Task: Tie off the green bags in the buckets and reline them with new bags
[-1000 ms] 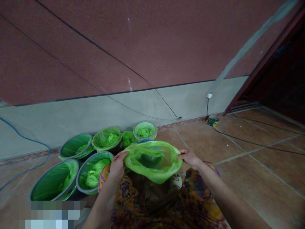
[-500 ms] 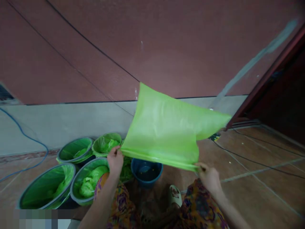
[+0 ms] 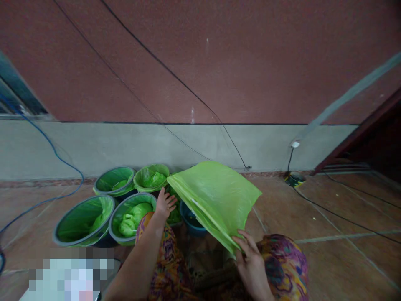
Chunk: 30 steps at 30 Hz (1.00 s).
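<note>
Where coarse reddish plaster gives way to a smoother grey band, you face a wall that meets brown floor tiles with pale joints. At your far left a blue cable sags in a loose curve. Next stand four round bins, two by two, lined with thin green film; crumpled, soft wads of the same film lie in them. Your left hand is released, its fingers spread and holding nothing, just beside the slanting edge of the green bag. That bag hangs in front of you as a thin, faintly glossy, roughly four-cornered sheet, layered in narrow pleats along its near edge. It partly hides a round blue bucket; you cannot tell from this view whether the two touch. Your right hand grips the bag's lower near corner between thumb and fingers, in front of smooth patterned cloth over your knee. Well to the right, a small black-and-yellow tin sits on the tiles beneath a white fitting on the wall
</note>
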Tool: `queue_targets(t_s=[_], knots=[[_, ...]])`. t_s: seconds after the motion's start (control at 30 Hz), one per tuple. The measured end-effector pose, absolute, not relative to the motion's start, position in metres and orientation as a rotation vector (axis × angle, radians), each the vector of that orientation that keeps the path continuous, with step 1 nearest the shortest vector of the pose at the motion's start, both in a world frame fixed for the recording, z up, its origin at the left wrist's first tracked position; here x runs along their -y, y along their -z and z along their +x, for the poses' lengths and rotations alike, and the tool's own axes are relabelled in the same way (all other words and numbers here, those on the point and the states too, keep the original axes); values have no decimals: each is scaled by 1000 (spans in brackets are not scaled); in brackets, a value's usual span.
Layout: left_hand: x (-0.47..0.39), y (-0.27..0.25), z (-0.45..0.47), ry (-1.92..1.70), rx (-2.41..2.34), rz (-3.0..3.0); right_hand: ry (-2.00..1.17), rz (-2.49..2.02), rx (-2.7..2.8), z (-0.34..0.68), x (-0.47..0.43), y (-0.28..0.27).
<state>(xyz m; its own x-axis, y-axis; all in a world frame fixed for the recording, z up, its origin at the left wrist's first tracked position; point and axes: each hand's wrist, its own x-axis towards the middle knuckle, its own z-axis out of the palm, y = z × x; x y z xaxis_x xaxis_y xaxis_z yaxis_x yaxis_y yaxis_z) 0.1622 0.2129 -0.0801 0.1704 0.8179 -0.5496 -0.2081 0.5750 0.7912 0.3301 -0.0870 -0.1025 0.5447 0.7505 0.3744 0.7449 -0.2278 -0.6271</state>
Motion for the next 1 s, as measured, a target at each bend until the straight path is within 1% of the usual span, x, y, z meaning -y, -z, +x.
queue_targets(t_s=[0.07, 0.17, 0.3, 0.53, 0.7, 0.77, 0.9, 0.93, 1.0], knots=[[-190, 91, 171, -607, -1181, 525, -74, -1989, 1213, 317, 82, 105], [-160, 99, 192, -381, -1026, 457, -150, -2018, 1253, 301, 77, 105], [-149, 86, 220, -323, -872, 505, -319, -2067, 1344, 281, 71, 101], [-147, 65, 243, -236, -916, 834, -648, -2197, 1479, 264, 59, 97], [-118, 74, 264, -307, -904, 1005, -607, -2128, 1535, 261, 51, 95], [-108, 85, 272, -327, -968, 1093, -610, -2142, 1564, 257, 49, 96], [-101, 112, 268, -227, -1191, 1409, -577, -2110, 1614, 248, 53, 108], [-101, 117, 263, -218, -1254, 1437, -568, -2090, 1612, 245, 55, 113], [-99, 123, 247, -224, -1268, 1315, -570, -2054, 1593, 242, 59, 121]])
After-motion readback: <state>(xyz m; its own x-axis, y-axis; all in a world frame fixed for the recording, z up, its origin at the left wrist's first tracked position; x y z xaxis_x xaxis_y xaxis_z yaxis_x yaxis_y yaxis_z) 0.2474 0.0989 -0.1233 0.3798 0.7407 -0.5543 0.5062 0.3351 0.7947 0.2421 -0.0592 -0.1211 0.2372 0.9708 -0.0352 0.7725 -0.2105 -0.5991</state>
